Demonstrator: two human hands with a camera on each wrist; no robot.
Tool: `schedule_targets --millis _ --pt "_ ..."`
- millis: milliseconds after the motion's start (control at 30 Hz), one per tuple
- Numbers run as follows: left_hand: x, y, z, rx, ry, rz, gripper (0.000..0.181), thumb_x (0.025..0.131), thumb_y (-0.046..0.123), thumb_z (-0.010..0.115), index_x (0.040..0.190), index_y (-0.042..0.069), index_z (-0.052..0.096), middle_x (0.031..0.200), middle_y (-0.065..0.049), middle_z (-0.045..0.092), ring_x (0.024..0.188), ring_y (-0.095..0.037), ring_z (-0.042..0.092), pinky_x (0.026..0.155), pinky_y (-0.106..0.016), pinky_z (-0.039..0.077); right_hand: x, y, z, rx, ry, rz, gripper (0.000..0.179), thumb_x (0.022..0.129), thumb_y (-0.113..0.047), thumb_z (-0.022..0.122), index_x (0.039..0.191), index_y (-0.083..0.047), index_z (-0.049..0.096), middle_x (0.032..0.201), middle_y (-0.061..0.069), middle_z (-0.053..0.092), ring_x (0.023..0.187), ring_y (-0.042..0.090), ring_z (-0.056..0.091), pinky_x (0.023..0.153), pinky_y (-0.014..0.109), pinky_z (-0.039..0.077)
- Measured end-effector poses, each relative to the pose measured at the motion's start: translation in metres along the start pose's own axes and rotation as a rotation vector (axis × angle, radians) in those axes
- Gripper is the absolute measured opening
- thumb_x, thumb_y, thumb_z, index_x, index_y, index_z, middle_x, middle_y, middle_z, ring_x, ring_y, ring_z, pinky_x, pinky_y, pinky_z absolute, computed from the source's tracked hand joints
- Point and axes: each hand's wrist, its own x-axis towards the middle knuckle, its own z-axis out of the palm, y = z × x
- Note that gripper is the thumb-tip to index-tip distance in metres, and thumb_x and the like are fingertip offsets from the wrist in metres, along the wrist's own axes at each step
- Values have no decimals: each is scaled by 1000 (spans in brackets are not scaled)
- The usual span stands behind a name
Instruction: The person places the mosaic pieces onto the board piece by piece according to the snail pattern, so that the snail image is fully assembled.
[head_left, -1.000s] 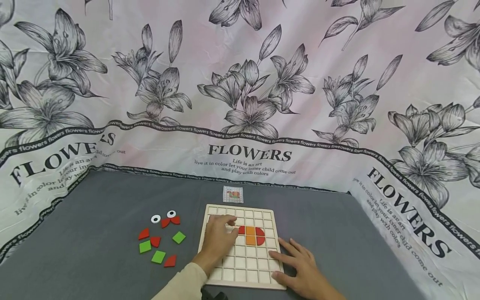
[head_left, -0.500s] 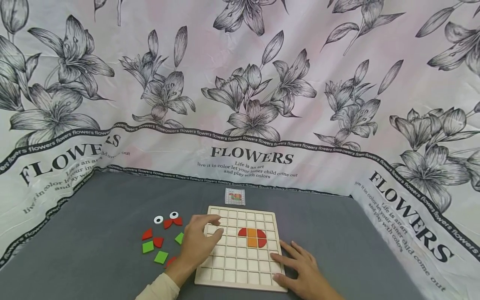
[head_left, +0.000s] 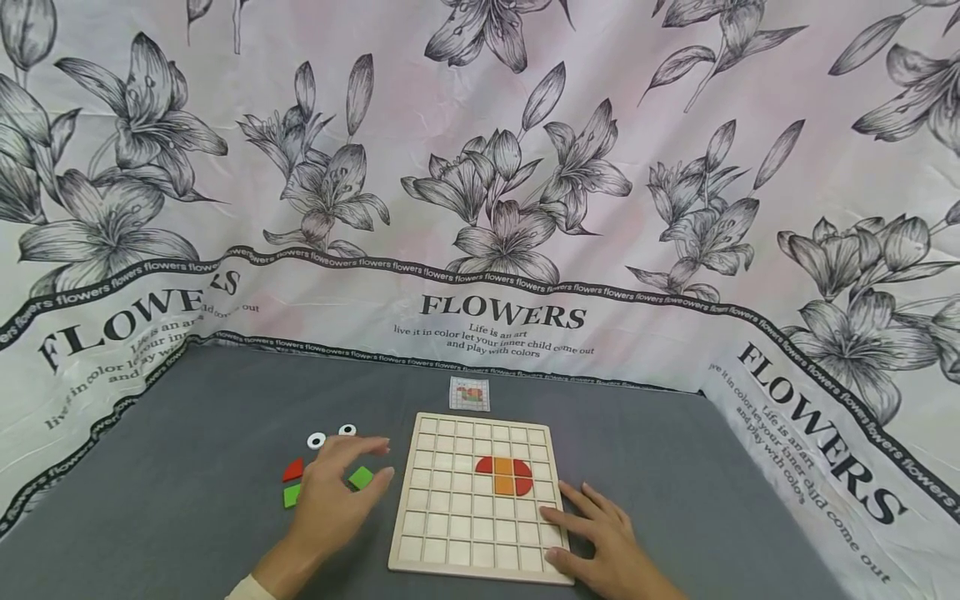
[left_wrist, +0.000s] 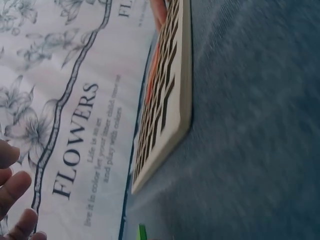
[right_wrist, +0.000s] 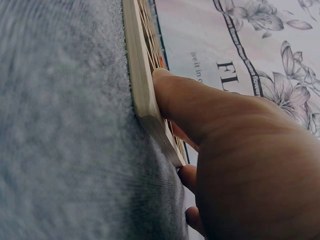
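Note:
My left hand (head_left: 324, 510) hovers over loose pieces left of the board, thumb and forefinger spread apart with nothing between them. A green square tile (head_left: 362, 477) shows in that gap; some other pieces are hidden beneath the hand. Close by are a red quarter-round piece (head_left: 293, 471), another green tile (head_left: 291, 497) and two white eye discs (head_left: 317, 440). My right hand (head_left: 603, 546) rests on the right edge of the wooden grid board (head_left: 450, 528), fingers extended and thumb on its rim. Set into the grid are orange squares (head_left: 504, 477) flanked by red rounded pieces (head_left: 523, 478).
A small picture card (head_left: 469, 394) with a coloured figure on a grid lies behind the board. Grey cloth (head_left: 660, 467) covers the table. A flower-printed curtain (head_left: 502, 325) encloses the back and sides.
My left hand has moved off the board, leftward to the loose pieces, its thumb and forefinger spreading wider. My right hand stays on the board's edge. The head view shifted slightly.

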Motion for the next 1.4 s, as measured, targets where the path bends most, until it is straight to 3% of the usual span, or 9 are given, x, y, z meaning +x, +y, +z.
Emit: schedule_targets --millis 200,433,667,800,900,1067,1200,1300,1400 --pt "-11 -15 -20 -16 -38 -40 46 65 -8 81 105 12 72 91 6 68 95 -11 52 79 -20 38 -1 -1 0 10 -11 20 49 88 -47 67 131 -24 63 148 11 39 134 50 24 91 74 14" --pt "-24 -29 -43 4 -216 -144 43 71 2 82 112 12 70 93 13 64 90 -11 51 75 -32 43 1 -3 1 -41 11 18 50 88 -51 65 130 -26 64 148 8 40 134 48 27 91 74 17" --pt "-33 -38 -51 97 -371 -231 45 70 15 87 113 18 71 89 21 59 87 -14 52 78 -39 45 -1 -3 0 -40 19 -5 50 88 -50 66 130 -25 64 148 8 40 134 48 27 91 73 17" --pt "-35 -40 -52 151 -475 -334 48 70 16 87 114 26 70 93 21 55 95 -18 46 82 -47 38 0 -3 1 -47 13 16 51 87 -52 65 130 -25 64 149 7 40 134 46 26 93 73 16" --pt "-34 -40 -52 167 -521 -365 48 70 12 85 113 28 70 94 17 54 97 -21 42 84 -49 32 0 -3 0 -62 23 27 51 86 -55 64 129 -27 65 148 7 40 135 46 27 94 72 16" --pt "-35 -44 -50 166 -526 -342 46 72 5 82 111 26 71 94 18 56 94 -14 44 86 -46 28 1 -2 0 -72 29 28 50 86 -56 64 128 -28 66 148 6 41 135 45 27 95 71 15" --pt "-38 -47 -46 149 -469 -245 43 69 6 85 107 21 73 89 22 59 86 -4 48 83 -45 24 1 -2 0 -69 18 32 50 86 -56 64 128 -28 65 148 6 41 135 46 26 95 71 15" --pt "-40 -49 -42 156 -404 -140 42 64 10 88 103 19 74 87 23 61 83 -3 49 79 -45 24 1 -3 -1 -68 21 32 50 86 -55 64 128 -28 65 147 7 41 135 46 26 95 70 15" --pt "-42 -48 -37 177 -366 -84 42 61 11 90 99 19 74 82 25 57 81 -2 47 78 -45 24 0 -3 -1 -70 27 32 50 86 -55 65 127 -28 66 147 7 41 135 46 27 96 69 15"
